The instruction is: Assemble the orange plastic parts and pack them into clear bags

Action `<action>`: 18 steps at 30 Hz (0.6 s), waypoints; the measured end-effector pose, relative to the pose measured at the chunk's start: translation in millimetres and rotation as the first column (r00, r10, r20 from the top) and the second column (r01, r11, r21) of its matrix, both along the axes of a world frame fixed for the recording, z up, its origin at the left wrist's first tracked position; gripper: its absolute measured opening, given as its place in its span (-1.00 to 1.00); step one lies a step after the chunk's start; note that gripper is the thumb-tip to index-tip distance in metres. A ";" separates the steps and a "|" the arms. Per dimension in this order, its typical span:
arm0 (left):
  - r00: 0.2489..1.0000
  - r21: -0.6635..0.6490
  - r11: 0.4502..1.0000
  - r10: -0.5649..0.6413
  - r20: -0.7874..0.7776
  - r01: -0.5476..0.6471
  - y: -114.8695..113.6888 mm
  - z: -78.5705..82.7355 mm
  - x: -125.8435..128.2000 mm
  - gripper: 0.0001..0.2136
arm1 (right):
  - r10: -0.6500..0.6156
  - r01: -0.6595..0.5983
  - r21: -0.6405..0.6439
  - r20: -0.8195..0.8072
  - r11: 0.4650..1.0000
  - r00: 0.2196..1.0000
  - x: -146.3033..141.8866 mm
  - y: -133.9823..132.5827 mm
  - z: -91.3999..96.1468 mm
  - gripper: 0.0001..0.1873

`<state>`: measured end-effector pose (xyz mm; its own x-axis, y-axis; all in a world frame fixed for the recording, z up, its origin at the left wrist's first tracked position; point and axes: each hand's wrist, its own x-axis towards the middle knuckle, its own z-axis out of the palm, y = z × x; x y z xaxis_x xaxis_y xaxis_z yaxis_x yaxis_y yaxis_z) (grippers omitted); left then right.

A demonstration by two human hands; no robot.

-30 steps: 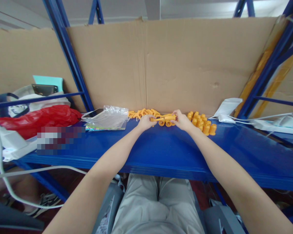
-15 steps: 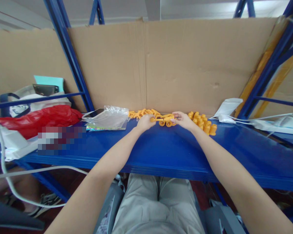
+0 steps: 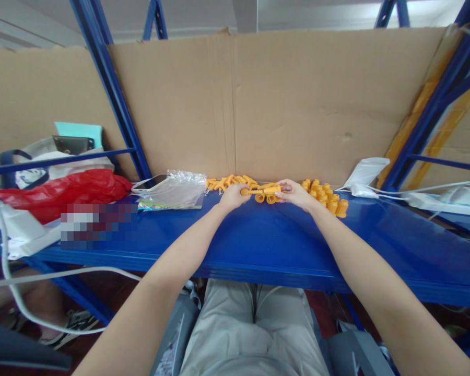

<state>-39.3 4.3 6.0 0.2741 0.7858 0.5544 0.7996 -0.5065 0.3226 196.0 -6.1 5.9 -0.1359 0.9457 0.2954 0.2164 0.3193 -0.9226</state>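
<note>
My left hand [image 3: 233, 197] is closed on a thin orange-yellow plastic rod [image 3: 254, 191] that looks ridged and has a round end. From the other side, my right hand [image 3: 294, 194] pinches an orange-yellow plastic sleeve [image 3: 273, 189], which lines up with the rod and seems to meet it. Just below, flared orange-yellow cups [image 3: 260, 198] lie on the blue shelf with their open ends toward me. Beyond my left hand is a pile of orange-yellow branching pieces [image 3: 227, 181]. To the right of my right hand, several orange-yellow cups [image 3: 324, 196] stand in rows.
A cardboard sheet [image 3: 290, 104] backs the blue shelf [image 3: 258, 240]. Left of the pile lies a clear plastic bag [image 3: 180, 190], with a red bag [image 3: 78, 190] farther left. A white packet [image 3: 366, 175] and cables sit at right. Blue posts [image 3: 117, 94] frame both sides.
The rod and the sleeve now lie more nearly in one line between my hands. My right hand has shifted very slightly; the left stays in place.
</note>
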 end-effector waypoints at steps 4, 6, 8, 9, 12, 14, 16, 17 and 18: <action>0.999 -0.048 0.999 0.000 0.043 0.002 0.8 -1.0 -0.5 -0.76 | 0.008 -0.007 0.039 -0.018 0.999 1.000 0.3 -0.5 2.3 -0.63; 0.999 -0.067 0.998 -0.010 0.037 0.013 2.0 -0.8 -1.4 -0.76 | -0.016 0.016 0.052 -0.001 0.999 1.000 -1.7 -1.9 4.6 -0.67; 1.000 -0.034 0.999 -0.024 0.011 0.025 3.4 -0.5 -2.3 -0.76 | -0.036 0.035 0.034 0.028 0.999 0.999 -4.2 -3.9 7.0 -0.79; 1.000 0.002 1.000 -0.028 -0.007 0.028 4.1 -0.4 -2.4 -0.76 | -0.045 0.045 0.012 0.045 0.999 0.998 -5.5 -5.1 8.0 -0.84; 0.998 0.102 0.995 -0.014 -0.058 0.020 4.8 -0.7 -1.2 -0.75 | -0.075 0.082 -0.067 0.104 0.994 0.992 -9.2 -9.3 10.7 -0.68; 0.997 0.118 0.993 -0.005 -0.079 0.014 3.9 -1.2 0.6 -0.74 | -0.098 0.111 -0.099 0.130 0.989 0.987 -11.5 -12.0 12.2 -0.57; 0.996 0.108 0.994 0.006 -0.090 0.004 2.2 -1.4 2.2 -0.73 | -0.114 0.132 -0.123 0.144 0.984 0.983 -13.4 -14.4 13.5 -0.54; 0.996 0.102 0.995 0.013 -0.092 -0.003 1.4 -1.3 2.8 -0.72 | -0.117 0.137 -0.135 0.147 0.981 0.982 -14.0 -15.5 14.1 -0.55; 0.995 0.097 0.995 0.019 -0.093 -0.010 0.7 -1.0 3.1 -0.72 | -0.113 0.135 -0.150 0.147 0.979 0.983 -14.3 -16.6 14.7 -0.57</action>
<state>-36.2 5.0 5.1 0.3173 0.7346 0.5998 0.8318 -0.5194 0.1960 181.7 -22.7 20.7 -0.0436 0.9910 0.1266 0.3725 0.1337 -0.9183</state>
